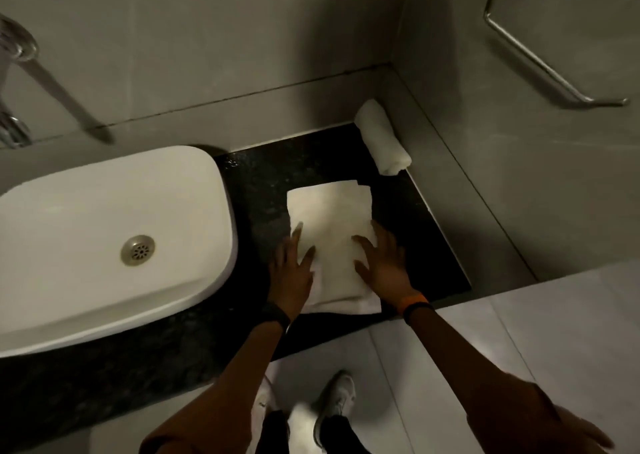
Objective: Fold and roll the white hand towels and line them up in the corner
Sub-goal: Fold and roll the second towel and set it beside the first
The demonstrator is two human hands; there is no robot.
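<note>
A white hand towel (331,218), folded into a long strip, lies flat on the black counter (263,183) to the right of the basin. My left hand (291,270) rests flat on its left edge with the fingers spread. My right hand (382,263) lies flat on its right side, fingers spread too. Neither hand grips the cloth. A rolled white towel (382,137) lies in the far right corner of the counter, against the side wall.
A white basin (104,246) with a metal drain (138,250) fills the left of the counter. A tap spout (59,86) juts from the back wall. A metal rail (540,55) hangs on the right wall. My shoes (336,405) stand on pale floor tiles.
</note>
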